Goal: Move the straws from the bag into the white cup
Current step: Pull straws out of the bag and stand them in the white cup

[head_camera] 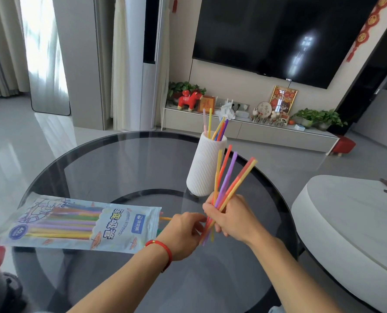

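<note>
A tall ribbed white cup (202, 168) stands on the round dark glass table (120, 168), with several coloured straws (217, 127) sticking out of its top. My right hand (232, 219) is closed around a fanned bundle of straws (228, 179), tips pointing up just in front of the cup. Left of it, my left hand (183, 233), with a red cord at the wrist, touches the bundle's lower ends with its fingertips. The printed straw bag (79, 224) lies flat on the table to the left, more straws inside, a few ends poking from its open right end.
A white round side table (346, 222) stands close on the right with small objects on it. Beyond the glass table are a low TV cabinet (255, 132) with ornaments and plants, and a red stool (344, 145). Something red sits at the lower left edge.
</note>
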Motion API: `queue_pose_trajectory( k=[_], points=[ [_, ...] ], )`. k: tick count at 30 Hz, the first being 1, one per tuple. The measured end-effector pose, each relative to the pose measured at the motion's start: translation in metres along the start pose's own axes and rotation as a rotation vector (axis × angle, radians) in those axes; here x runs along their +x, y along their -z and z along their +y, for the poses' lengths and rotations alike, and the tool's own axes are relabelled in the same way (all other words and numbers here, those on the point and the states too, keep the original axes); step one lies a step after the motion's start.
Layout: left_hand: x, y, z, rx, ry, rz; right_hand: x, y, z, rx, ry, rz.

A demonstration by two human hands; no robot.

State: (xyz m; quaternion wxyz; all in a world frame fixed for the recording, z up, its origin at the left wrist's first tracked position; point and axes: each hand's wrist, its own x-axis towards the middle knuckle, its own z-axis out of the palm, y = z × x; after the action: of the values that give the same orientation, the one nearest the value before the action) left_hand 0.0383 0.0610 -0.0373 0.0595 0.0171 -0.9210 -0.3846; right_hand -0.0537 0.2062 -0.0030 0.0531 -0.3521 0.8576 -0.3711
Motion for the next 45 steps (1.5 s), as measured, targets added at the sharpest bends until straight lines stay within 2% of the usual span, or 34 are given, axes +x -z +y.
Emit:
queue_pose_trajectory(
  k=[3, 6, 8, 11, 13, 15, 23, 29, 37, 40, 43, 45],
  points=[
    [-0.002, -0.005, -0.001, -0.023, -0.012, -0.031, -0.002, -0.001, 0.001, -0.020, -0.001, -0.018],
    [-0.001, -0.005, 0.002, -0.060, -0.018, 0.029, -0.002, 0.006, -0.001, 0.042, 0.003, 0.005],
    [0.002, 0.003, 0.005, -0.124, 0.012, 0.160, 0.006, 0.022, -0.004, 0.190, 0.027, 0.148],
    [0.007, 0.019, 0.005, -0.212, 0.088, 0.400, 0.033, 0.059, -0.012, 0.446, 0.078, 0.484],
    [0.007, 0.025, 0.001, -0.224, 0.142, 0.452, 0.056, 0.081, -0.020, 0.601, 0.078, 0.634],
    [0.005, 0.027, -0.001, -0.215, 0.185, 0.434, 0.078, 0.095, -0.028, 0.643, 0.070, 0.689],
    [0.002, 0.028, 0.001, -0.213, 0.147, 0.419, 0.138, 0.106, -0.048, 0.436, -0.004, 0.757],
    [0.001, 0.037, -0.001, -0.199, 0.146, 0.414, 0.153, 0.093, -0.061, 0.221, -0.132, 0.637],
    [-0.003, 0.049, -0.013, -0.052, 0.149, 0.419, 0.157, 0.098, -0.074, 0.069, -0.128, 0.501],
    [-0.007, 0.055, -0.025, 0.024, 0.158, 0.414, 0.151, 0.104, -0.076, 0.088, -0.138, 0.482],
    [-0.015, 0.059, -0.045, 0.167, 0.110, 0.309, 0.141, 0.108, -0.078, 0.080, -0.107, 0.512],
    [-0.023, 0.060, -0.060, 0.287, 0.046, 0.167, 0.131, 0.109, -0.077, 0.066, -0.015, 0.647]
  ],
)
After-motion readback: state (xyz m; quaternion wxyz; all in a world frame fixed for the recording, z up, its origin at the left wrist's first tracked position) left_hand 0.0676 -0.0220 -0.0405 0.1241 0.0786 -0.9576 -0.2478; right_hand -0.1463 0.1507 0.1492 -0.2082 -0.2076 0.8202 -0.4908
